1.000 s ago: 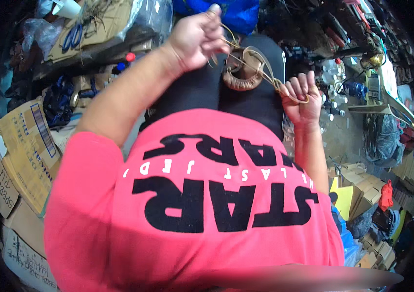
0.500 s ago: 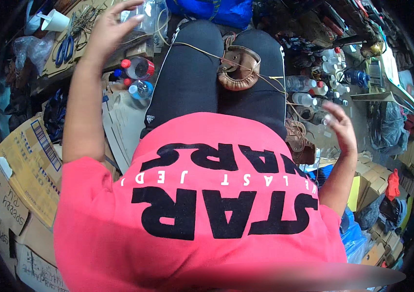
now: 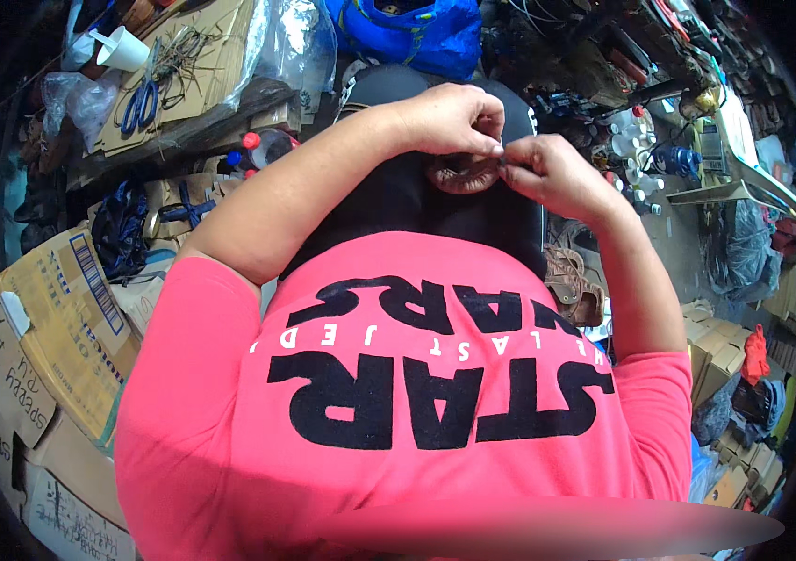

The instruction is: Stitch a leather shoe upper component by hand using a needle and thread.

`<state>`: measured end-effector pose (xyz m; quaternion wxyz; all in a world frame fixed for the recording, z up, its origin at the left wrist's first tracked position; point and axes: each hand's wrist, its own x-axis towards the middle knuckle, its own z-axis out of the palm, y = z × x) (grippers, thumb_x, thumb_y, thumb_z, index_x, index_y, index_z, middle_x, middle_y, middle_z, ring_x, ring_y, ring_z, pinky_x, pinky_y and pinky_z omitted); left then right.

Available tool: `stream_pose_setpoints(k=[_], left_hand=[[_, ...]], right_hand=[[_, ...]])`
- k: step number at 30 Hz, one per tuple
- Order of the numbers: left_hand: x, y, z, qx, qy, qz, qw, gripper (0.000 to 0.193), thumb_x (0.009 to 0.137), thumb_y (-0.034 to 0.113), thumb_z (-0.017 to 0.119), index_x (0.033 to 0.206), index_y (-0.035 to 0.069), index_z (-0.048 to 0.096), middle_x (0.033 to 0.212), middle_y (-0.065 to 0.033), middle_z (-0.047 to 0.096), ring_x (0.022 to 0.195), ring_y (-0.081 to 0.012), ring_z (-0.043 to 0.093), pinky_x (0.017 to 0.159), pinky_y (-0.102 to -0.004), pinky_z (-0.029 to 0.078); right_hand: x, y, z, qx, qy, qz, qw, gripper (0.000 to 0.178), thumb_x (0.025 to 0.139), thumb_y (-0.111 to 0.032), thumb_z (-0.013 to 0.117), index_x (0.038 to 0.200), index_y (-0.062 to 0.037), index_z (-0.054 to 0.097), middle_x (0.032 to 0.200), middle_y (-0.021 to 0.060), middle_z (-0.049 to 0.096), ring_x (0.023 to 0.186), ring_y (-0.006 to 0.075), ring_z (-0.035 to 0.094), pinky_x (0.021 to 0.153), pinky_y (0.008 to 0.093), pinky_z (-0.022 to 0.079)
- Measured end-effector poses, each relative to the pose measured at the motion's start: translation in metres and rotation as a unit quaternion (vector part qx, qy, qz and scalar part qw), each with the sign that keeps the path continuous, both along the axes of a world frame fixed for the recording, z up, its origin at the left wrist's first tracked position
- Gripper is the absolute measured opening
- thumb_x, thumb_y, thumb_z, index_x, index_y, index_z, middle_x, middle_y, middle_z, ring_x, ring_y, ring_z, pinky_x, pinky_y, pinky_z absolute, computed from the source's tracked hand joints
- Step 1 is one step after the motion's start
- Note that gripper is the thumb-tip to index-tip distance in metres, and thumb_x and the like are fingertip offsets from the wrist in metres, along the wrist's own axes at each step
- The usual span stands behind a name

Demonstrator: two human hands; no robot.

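Observation:
A brown leather moccasin-style shoe (image 3: 466, 178) lies on my black-trousered lap, its rounded, gathered toe edge showing below my hands. My left hand (image 3: 458, 120) is over it, thumb and fingers closed in a pinch. Meeting it from the right, my right hand (image 3: 557, 178) is closed too, its fingertips at the shoe's right side. Whatever lies between the fingertips is too small to make out. The rest of the shoe is hidden under the hands. Beside my right hip sits another brown lace-up shoe (image 3: 577, 276).
At the upper left, blue-handled scissors (image 3: 141, 105) and dark strands lie on a cardboard-covered bench, with a white cup (image 3: 122, 49) behind. A blue bag (image 3: 407, 37) sits beyond my knees. Bottles (image 3: 636, 140) stand at the right. Cardboard boxes (image 3: 61, 318) fill the left.
Both hands have come inward from wide apart and now meet over the shoe on my lap, fingers closed. The pale cord that stretched across my thighs is no longer clearly visible.

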<state>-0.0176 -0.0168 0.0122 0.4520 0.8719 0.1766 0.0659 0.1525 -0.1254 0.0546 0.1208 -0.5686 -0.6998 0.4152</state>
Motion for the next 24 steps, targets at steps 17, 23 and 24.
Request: stream_pose_setpoints(k=[17,23,24], left_hand=[[-0.003,0.024,-0.008,-0.262,0.021,-0.037,0.964,0.018,0.081,0.017,0.068,0.091,0.002,0.066,0.082,-0.0013,0.065,0.077,-0.0093,0.059,0.075,-0.0244,0.047],[-0.004,0.027,-0.008,-0.298,0.041,-0.05,0.952,0.022,0.081,0.013,0.066,0.1,0.002,0.069,0.091,-0.0046,0.068,0.084,-0.0112,0.062,0.081,-0.0262,0.048],[-0.004,0.027,-0.007,-0.294,0.039,-0.05,0.954,0.022,0.081,0.012,0.066,0.101,0.003,0.069,0.092,-0.0049,0.069,0.084,-0.0115,0.062,0.082,-0.0265,0.048]], right_hand=[[0.02,-0.048,0.018,0.12,0.108,-0.166,0.973,0.012,0.086,-0.006,0.06,0.095,-0.0032,0.067,0.076,0.0019,0.054,0.071,0.0093,0.051,0.063,0.0235,0.039],[0.008,-0.039,-0.004,0.101,0.049,-0.148,0.983,0.023,0.082,-0.002,0.06,0.103,-0.0069,0.068,0.074,0.0057,0.051,0.068,0.0149,0.052,0.062,0.0266,0.042],[0.007,-0.037,-0.005,0.1,0.032,-0.142,0.984,0.023,0.081,-0.001,0.06,0.102,-0.0068,0.068,0.074,0.0063,0.051,0.067,0.0157,0.053,0.061,0.027,0.042]])
